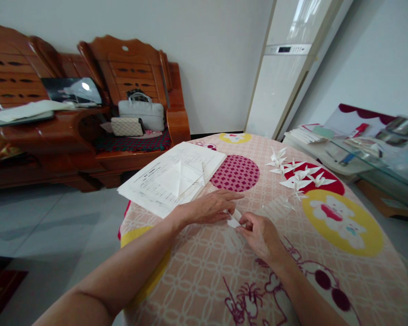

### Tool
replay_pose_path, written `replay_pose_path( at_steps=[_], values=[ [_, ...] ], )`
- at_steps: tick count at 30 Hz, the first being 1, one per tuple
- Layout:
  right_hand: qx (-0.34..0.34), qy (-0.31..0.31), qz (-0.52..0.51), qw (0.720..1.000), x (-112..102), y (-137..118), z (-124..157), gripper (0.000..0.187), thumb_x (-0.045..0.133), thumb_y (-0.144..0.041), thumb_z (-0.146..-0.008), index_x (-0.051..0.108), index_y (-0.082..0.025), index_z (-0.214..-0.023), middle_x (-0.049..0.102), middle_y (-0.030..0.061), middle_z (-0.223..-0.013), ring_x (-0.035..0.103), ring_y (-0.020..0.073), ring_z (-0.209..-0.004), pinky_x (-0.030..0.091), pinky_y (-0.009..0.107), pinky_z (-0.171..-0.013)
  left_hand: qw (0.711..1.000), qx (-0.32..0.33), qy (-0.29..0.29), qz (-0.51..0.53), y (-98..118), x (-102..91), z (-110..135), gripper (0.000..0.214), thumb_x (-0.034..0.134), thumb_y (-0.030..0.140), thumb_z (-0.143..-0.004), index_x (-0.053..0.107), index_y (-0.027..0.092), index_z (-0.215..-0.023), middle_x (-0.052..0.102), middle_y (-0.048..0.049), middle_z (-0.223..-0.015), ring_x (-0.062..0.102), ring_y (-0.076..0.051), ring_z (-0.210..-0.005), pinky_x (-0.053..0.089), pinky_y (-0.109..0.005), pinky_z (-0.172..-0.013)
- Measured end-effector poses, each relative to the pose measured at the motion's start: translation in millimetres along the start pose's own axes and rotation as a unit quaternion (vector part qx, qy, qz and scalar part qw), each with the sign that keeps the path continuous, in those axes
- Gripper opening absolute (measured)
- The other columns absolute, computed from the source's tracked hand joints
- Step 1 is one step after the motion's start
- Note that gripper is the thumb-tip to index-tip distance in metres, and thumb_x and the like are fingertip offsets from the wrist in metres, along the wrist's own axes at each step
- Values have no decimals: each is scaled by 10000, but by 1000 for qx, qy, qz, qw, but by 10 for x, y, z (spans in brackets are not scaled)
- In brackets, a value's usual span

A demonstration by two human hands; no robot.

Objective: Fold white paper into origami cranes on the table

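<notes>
A small piece of folded white paper [234,222] lies on the tablecloth between my two hands. My left hand [209,208] holds its left side against the table, the index finger stretched out above it. Thumb and fingers of my right hand [261,235] pinch the right edge of the paper. Part of the paper is hidden under my fingers. Beyond my left forearm, a folded white paper piece [179,177] rests on a stack of printed sheets [146,190]. Several white paper cranes [301,176] stand in a group to the right.
The round table has a pink patterned tablecloth [197,271]. At the right is a glass shelf [374,167] with papers and other items. Wooden chairs [129,68] stand at the back left, one holding a grey bag [143,113]. A tall white air conditioner [275,86] stands behind the table.
</notes>
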State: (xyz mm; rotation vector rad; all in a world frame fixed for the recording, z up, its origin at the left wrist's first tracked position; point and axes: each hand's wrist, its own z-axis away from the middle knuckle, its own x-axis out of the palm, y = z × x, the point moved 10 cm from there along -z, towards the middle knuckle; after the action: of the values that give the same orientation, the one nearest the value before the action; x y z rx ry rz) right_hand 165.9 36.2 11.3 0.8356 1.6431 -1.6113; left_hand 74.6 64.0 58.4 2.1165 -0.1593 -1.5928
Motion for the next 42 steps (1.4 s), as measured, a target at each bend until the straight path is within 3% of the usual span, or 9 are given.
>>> replay_pose_path(
  at_steps=[12,17,24,31,37,42],
  values=[
    [-1,4,33,999,2,-24,-7,86,588,-260,-827,641,-193,-815,692,21,-710,603,152,-626,347,231,-571,992,-56,73,92,-315,-216,142,154,556,195,-879,706,166,-894,599,-133,-1279,575,-215,-1162,444,-342,-968],
    [1,15,76,997,2,-36,0,220,592,-273,-827,638,-194,-1027,715,36,-764,632,177,-663,360,249,-589,985,-79,82,127,-428,-184,180,147,590,234,-857,717,171,-896,640,-120,-1214,603,-206,-1106,461,-322,-937],
    [-59,0,77,995,48,-144,27,432,556,-251,-857,584,-234,-1287,733,74,-971,674,206,-811,438,274,-710,975,-153,100,128,-561,-137,200,115,629,246,-815,697,154,-830,690,-87,-1079,631,-193,-996,456,-277,-896],
    [-66,-6,87,994,69,-189,34,419,550,-229,-871,584,-197,-1288,714,111,-1054,668,229,-942,449,283,-793,983,-113,73,128,-568,-108,158,113,531,192,-863,634,157,-833,663,-85,-1139,599,-183,-1060,427,-260,-903],
    [-66,-14,99,993,70,-210,41,390,534,-241,-890,588,-195,-1273,708,111,-1064,660,230,-970,442,278,-808,974,-160,119,107,-669,-136,177,54,565,167,-810,616,152,-816,671,-54,-1024,608,-155,-910,445,-238,-804],
    [-53,-27,130,990,98,-213,30,392,514,-252,-906,576,-185,-1287,703,116,-1079,657,237,-980,438,281,-815,967,-185,155,81,-680,-107,188,145,570,142,-773,676,153,-871,680,-33,-884,601,-144,-808,454,-241,-757]
  ],
)
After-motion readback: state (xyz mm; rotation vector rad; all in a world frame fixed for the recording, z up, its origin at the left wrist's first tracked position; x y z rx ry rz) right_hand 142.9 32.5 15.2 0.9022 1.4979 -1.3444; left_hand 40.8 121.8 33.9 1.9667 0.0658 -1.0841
